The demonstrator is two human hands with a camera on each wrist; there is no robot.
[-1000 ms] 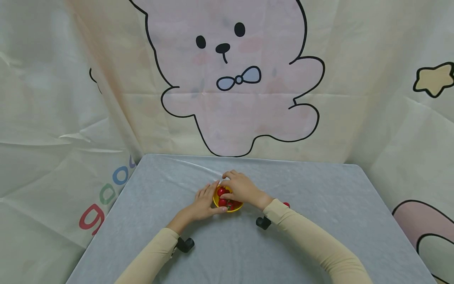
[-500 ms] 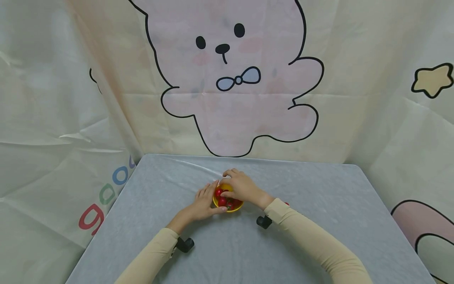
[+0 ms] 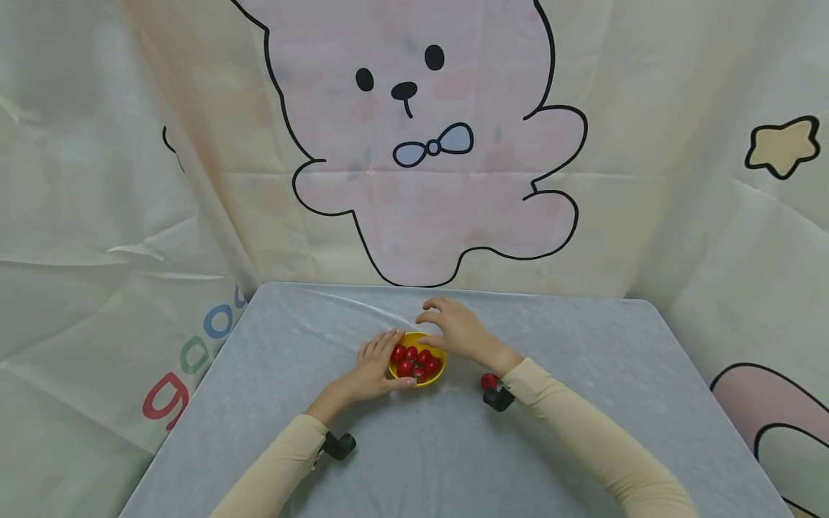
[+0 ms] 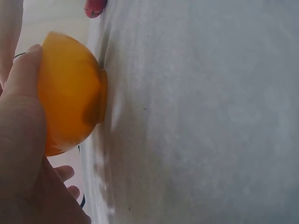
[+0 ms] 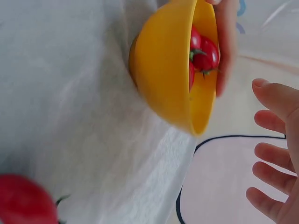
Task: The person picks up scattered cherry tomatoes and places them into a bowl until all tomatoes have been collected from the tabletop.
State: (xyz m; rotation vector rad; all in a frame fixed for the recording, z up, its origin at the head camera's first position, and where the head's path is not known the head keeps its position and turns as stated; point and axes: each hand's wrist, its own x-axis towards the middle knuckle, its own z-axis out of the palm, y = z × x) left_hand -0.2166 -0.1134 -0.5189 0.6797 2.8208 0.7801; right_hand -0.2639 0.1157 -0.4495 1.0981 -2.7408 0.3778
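Observation:
A yellow bowl [image 3: 414, 338] with several red cherry tomatoes [image 3: 404, 368] inside stands on the cloth. My left hand [image 3: 374, 373] holds it from the left, thumb along the near rim and fingers along the far side. In the left wrist view the thumb lies against the wall of the bowl [image 4: 70, 93]. Just past the bowl's right rim hovers my right hand [image 3: 458, 332], fingers loosely bent and apart, nothing between them. One tomato [image 3: 489, 381] lies on the cloth below the right wrist; in the right wrist view this tomato [image 5: 25, 200] shows a green stem.
A grey-blue cloth covers the table [image 3: 414, 460]. Behind it hangs a curtain [image 3: 648, 180] printed with a pink bear. Black wrist cameras, one being the left camera [image 3: 340, 447], hang under both sleeves.
My right hand has drawn back from over the bowl, up and to the right, uncovering the tomatoes inside. The loose tomato shows more fully now. The left hand and bowl have stayed put.

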